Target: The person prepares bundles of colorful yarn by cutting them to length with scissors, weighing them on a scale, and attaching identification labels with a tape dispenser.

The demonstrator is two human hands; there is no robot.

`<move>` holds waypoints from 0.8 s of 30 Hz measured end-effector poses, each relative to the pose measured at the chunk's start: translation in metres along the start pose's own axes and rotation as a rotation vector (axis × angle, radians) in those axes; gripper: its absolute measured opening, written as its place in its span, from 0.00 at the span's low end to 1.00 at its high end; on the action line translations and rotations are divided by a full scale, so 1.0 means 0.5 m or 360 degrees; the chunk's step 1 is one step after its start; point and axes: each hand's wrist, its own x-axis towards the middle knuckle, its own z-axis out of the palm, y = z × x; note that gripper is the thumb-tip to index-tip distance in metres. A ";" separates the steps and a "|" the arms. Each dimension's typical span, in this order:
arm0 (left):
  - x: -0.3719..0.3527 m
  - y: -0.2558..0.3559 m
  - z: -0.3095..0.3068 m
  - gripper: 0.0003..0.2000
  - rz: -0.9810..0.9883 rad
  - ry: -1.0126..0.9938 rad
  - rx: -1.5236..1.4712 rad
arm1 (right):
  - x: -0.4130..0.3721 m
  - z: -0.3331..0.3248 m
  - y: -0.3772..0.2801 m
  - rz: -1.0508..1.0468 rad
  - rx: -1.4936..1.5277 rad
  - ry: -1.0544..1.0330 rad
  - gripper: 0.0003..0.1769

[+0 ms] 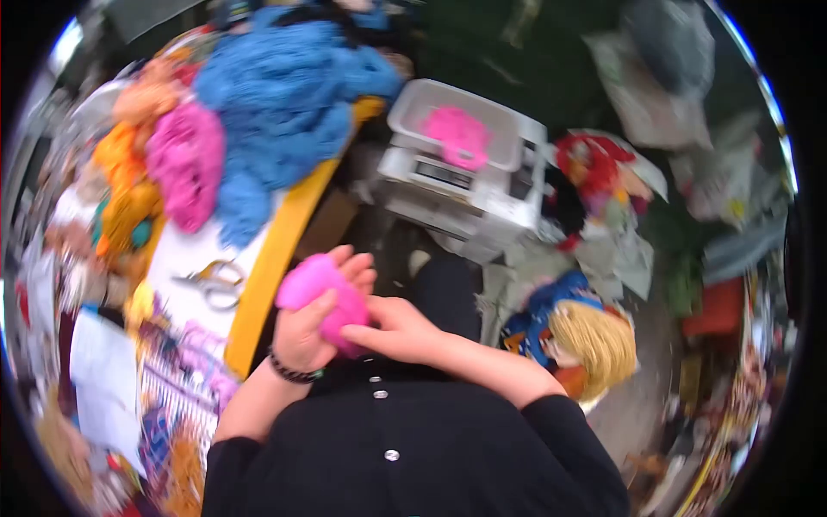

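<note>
A bright pink bundle (323,293), apparently soft yarn or fibre, is held in front of my black shirt. My left hand (303,332), with a dark beaded bracelet at the wrist, cups it from the left, thumb across its front. From the right, my right hand (398,329) pinches its lower edge between thumb and fingers. More pink material (458,136) lies in a white plastic tray (412,102), which sits on a white weighing scale (495,207) with a dark display, ahead of my hands.
A yellow-edged table (280,258) at left bears scissors (220,283), a large blue yarn heap (276,95), a magenta skein (185,164) and orange yarn (129,189). Tan yarn (594,345) lies right on the floor. Plastic bags (668,69) stand farther back.
</note>
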 end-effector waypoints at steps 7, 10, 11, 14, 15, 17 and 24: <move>-0.055 0.006 -0.047 0.44 0.0173 -0.0317 0.0484 | -0.013 0.063 -0.032 0.0136 -0.0180 -0.0041 0.09; -0.084 -0.010 -0.056 0.26 -0.0229 -0.0223 -0.0196 | -0.013 0.070 -0.005 0.0135 -0.0108 -0.0107 0.08; -0.083 -0.009 -0.060 0.24 -0.0203 -0.0093 -0.0326 | -0.011 0.077 0.001 0.0128 -0.0096 -0.0093 0.08; -0.096 0.011 -0.057 0.21 -0.0129 0.0063 -0.0443 | -0.003 0.098 -0.025 0.0134 -0.0069 -0.0057 0.09; -0.102 0.014 -0.056 0.20 -0.0102 0.0082 -0.0382 | -0.003 0.098 -0.026 0.0062 -0.0119 -0.0069 0.10; -0.108 -0.001 -0.062 0.18 0.0152 0.0113 -0.0169 | 0.000 0.100 -0.021 -0.0232 -0.0296 0.0133 0.11; -0.162 0.010 -0.040 0.14 0.0178 0.0217 0.0433 | -0.015 0.104 -0.023 -0.0215 -0.0343 0.0315 0.07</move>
